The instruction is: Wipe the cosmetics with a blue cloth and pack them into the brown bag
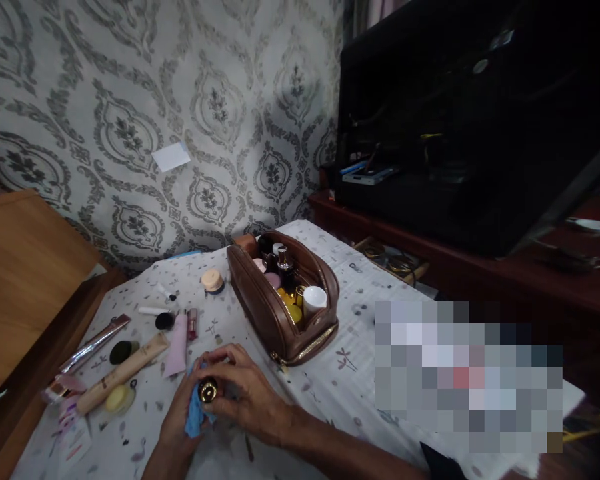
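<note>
My left hand (176, 408) is closed around a crumpled blue cloth (195, 415), low in the middle of the view. Close against it, my right hand (247, 393) grips a small dark cosmetic container with a shiny gold round end (209, 391). That end faces up toward me, and the cloth touches its side; the rest of it is hidden by my fingers. Just beyond my hands stands an unzipped brown toiletry bag (253, 303), filled with bottles, jars and a white cup-shaped item (315, 299). Nearest on the left lies a pink tube (177, 345).
On the patterned white cloth (350, 333) lie a long beige tube (125, 372), a silvery pink tube (95, 343), a yellow jar (120, 398), a peach-topped jar (212, 281) and other cosmetics. A wooden panel (30, 260) borders the left; a large black screen (455, 133) stands at right.
</note>
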Tool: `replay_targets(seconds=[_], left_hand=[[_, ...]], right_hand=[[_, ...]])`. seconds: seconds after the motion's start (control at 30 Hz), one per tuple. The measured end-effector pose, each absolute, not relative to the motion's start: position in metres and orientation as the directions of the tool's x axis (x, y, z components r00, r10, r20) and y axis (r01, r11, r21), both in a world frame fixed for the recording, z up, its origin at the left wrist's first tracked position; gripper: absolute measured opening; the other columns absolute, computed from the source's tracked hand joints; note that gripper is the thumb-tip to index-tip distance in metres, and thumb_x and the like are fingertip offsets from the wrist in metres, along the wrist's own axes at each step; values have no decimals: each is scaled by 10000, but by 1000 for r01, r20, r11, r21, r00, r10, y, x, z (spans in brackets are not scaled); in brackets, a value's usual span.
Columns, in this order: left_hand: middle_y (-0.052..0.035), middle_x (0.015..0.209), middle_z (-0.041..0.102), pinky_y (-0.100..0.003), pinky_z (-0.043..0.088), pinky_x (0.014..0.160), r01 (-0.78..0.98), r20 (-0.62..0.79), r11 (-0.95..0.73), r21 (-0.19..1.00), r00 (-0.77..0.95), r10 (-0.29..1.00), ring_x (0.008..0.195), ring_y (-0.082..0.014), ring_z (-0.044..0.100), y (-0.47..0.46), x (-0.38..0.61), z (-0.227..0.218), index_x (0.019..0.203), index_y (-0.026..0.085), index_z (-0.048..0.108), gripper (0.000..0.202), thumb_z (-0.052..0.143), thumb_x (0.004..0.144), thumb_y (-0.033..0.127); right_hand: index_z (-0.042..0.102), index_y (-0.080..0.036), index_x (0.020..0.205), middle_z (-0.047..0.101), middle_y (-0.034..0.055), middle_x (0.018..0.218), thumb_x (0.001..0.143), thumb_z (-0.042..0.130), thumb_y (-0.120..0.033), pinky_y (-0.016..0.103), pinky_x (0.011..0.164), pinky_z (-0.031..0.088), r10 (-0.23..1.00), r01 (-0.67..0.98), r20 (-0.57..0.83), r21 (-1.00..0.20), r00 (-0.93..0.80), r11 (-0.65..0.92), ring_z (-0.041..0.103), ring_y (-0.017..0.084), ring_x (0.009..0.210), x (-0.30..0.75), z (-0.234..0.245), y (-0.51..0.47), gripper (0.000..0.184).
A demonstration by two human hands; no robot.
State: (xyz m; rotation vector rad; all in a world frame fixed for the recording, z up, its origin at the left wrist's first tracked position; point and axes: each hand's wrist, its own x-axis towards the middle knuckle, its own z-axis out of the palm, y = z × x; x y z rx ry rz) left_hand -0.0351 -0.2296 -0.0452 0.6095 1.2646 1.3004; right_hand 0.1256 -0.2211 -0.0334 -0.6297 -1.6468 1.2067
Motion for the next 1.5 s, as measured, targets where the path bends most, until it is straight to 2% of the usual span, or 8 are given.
replay_targets(seconds=[0.3, 0.47, 0.53, 0.63, 0.7, 0.8, 1.13, 1.5], left_hand=[[-53, 745, 701, -274, 513, 560, -104, -253, 246, 964, -56, 966, 827, -273, 675, -237, -25, -51, 814, 163, 689, 507, 840, 579, 586], [-82, 1020, 738, -325, 559, 829, 236, 133, -124, 964, -23, 991, 989, -281, 674, -231, 2, -10, 1029, 180, 715, 361, 735, 785, 444], [-103, 1188, 698, -362, 530, 958, 447, 397, -424, 788, 159, 904, 1111, -271, 647, -222, 15, 8, 1167, 200, 682, 306, 629, 886, 308], [-117, 1440, 549, -431, 450, 1099, 590, 615, -753, 291, 487, 620, 1371, -275, 479, -205, 34, 23, 1389, 240, 541, 470, 515, 927, 159], [-120, 1503, 488, -440, 462, 1097, 606, 611, -794, 47, 611, 503, 1456, -280, 368, -198, 44, 25, 1447, 234, 473, 534, 467, 927, 113], [-140, 1471, 519, -416, 520, 1038, 626, 625, -774, -92, 642, 444, 1462, -284, 357, -195, 51, 21, 1402, 190, 506, 514, 440, 907, 72], [-153, 1388, 582, -413, 563, 963, 649, 689, -757, -84, 586, 426, 1425, -294, 406, -199, 48, 12, 1326, 182, 552, 469, 457, 883, 61], [-161, 1392, 569, -406, 560, 943, 631, 677, -773, -65, 597, 430, 1432, -298, 386, -199, 47, 12, 1333, 156, 548, 507, 442, 853, 32]], right_hand=[[685, -183, 951, 615, -12, 814, 812, 712, -252, 233, 685, 433, 878, -164, 292, -955, -380, 247, 546, 141, 768, 152, 21, -227, 158], [671, -187, 897, 542, -26, 736, 889, 653, -379, 229, 608, 389, 877, -108, 355, -935, -325, 338, 489, 115, 681, 193, 56, -227, 193], [660, -210, 1047, 571, -21, 774, 912, 623, -399, 235, 593, 405, 878, -77, 401, -916, -261, 395, 512, 117, 657, 212, 70, -218, 235], [598, -221, 1167, 607, -25, 791, 866, 686, -400, 234, 587, 419, 866, 70, 481, -867, -135, 493, 542, 119, 638, 239, 89, -193, 361], [629, -194, 1014, 619, -23, 771, 827, 727, -385, 230, 603, 411, 829, 251, 551, -793, -94, 555, 552, 120, 659, 256, 102, -170, 285], [672, -158, 874, 643, -30, 739, 780, 764, -316, 227, 619, 380, 791, 555, 595, -612, -146, 563, 545, 112, 659, 275, 121, -130, 205], [752, -156, 1073, 722, 90, 1060, 809, 709, -168, 277, 828, 449, 831, 848, 226, -37, -508, 528, 648, 226, 1013, 259, 123, -42, 268], [707, -103, 1144, 729, 177, 1083, 841, 693, -158, 335, 798, 491, 845, 837, 64, 198, -531, 510, 678, 305, 1062, 223, 119, -42, 309]])
